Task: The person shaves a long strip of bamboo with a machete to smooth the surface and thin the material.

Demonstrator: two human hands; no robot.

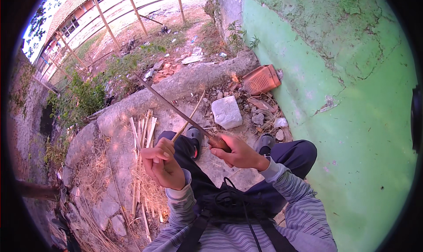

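Observation:
My right hand (240, 153) is closed round the brown wooden handle of a long knife (176, 108), whose dark, narrow blade slants up and to the left. My left hand (164, 165) is closed on a thin pale strip, apparently bamboo (192, 114), that rises to the right. Blade and strip cross just above my left hand; whether they touch I cannot tell. Left of that hand, a pile of split pale strips (142, 135) lies on the ground, with fine shavings (154, 191) around its lower part.
A white block (227, 112) and an orange-red hollow brick (261, 80) lie ahead among rubble. A green wall (352, 133) stands close on my right. A low, rough concrete ledge (176, 87) curves across the front and left. My shoes (194, 139) are just beyond my hands.

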